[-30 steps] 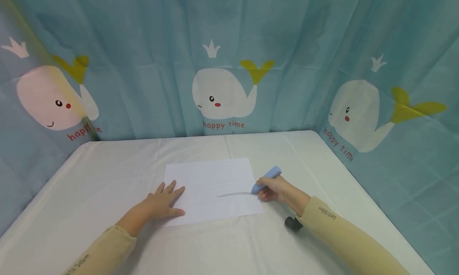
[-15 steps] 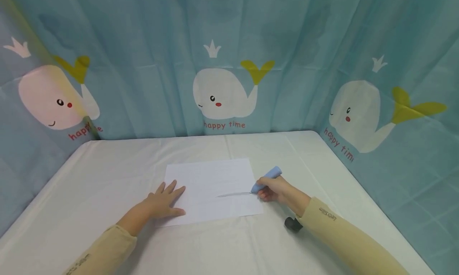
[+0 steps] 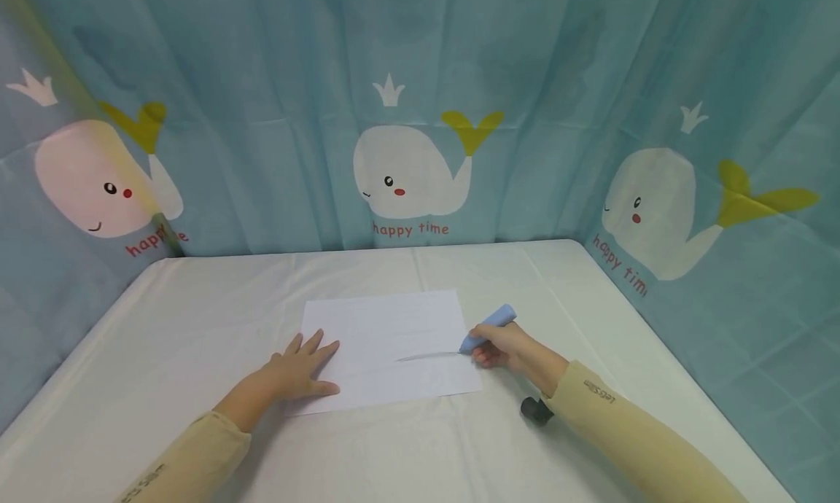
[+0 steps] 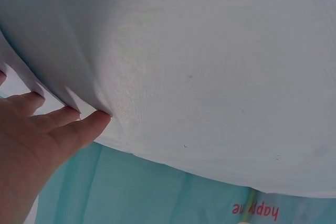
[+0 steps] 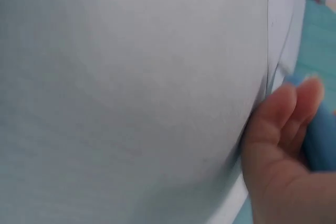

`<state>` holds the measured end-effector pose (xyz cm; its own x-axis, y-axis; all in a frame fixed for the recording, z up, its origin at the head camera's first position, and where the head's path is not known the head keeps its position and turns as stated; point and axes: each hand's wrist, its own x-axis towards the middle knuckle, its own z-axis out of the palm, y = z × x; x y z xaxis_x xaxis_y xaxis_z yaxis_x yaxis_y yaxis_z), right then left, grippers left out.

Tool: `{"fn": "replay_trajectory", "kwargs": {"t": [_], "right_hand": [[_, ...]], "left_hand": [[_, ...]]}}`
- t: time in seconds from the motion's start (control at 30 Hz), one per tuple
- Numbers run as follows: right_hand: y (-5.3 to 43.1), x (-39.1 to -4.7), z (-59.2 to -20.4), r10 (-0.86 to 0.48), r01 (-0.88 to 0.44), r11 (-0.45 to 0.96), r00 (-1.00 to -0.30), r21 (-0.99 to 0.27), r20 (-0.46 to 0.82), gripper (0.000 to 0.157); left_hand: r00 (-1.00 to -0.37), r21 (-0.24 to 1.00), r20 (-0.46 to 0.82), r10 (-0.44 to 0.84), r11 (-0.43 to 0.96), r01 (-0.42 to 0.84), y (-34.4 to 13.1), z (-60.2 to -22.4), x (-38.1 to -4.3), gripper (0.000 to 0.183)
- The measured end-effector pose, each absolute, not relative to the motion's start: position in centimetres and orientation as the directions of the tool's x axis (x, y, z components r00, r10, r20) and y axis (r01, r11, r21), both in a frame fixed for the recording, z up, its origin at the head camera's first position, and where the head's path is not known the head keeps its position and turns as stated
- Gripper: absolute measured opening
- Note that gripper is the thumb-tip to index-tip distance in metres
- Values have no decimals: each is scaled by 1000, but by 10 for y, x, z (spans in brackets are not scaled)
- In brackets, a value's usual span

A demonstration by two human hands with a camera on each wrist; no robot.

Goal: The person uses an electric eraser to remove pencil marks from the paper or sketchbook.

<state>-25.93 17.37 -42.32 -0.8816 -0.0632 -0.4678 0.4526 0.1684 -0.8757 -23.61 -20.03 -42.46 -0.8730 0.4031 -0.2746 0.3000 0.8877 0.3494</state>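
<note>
Blue curtain (image 3: 275,160) with whale prints behind and beside a white-covered table (image 3: 394,459). Flat on the table: sheet of white paper (image 3: 387,324), bearing a thin dark line (image 3: 426,356) toward its right side. Left hand (image 3: 292,375) spread over the paper's left edge, fingers apart, grasping nothing. Right hand (image 3: 505,345) pinching a blue pen (image 3: 499,317) near the right edge; pen slanted, tip at the line's right end, contact not distinguishable.

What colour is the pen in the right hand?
The pen is light blue; the head view shows it best.
</note>
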Motion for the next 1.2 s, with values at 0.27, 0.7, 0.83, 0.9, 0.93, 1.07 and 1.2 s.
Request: {"fn": "replay_trajectory", "kwargs": {"t": [0.27, 0.7, 0.83, 0.9, 0.93, 1.07, 1.2], "right_hand": [[172, -260, -423, -56, 452, 156, -884, -878, -464, 24], [171, -260, -423, -72, 454, 159, -880, -877, -469, 27], [171, -260, -423, -74, 449, 160, -883, -879, -464, 27], [172, -260, -423, -80, 442, 165, -885, -882, -459, 27], [172, -260, -423, -83, 439, 167, -886, -883, -456, 27], [171, -259, -423, -76, 445, 158, -884, -881, -461, 26], [169, -257, -424, -76, 452, 145, -882, -880, -465, 26]], "left_hand": [[-869, 348, -286, 403, 889, 298, -201, -425, -236, 88], [-874, 342, -294, 386, 897, 281, -200, -425, -236, 88], [-873, 344, -295, 389, 896, 283, -200, -425, -236, 88], [-872, 343, -294, 390, 895, 285, -200, -426, -236, 88], [-872, 343, -294, 392, 894, 286, -200, -426, -237, 88], [-870, 349, -293, 395, 892, 288, -200, -426, -237, 88], [-873, 348, -293, 390, 894, 283, -200, -426, -236, 87]]}}
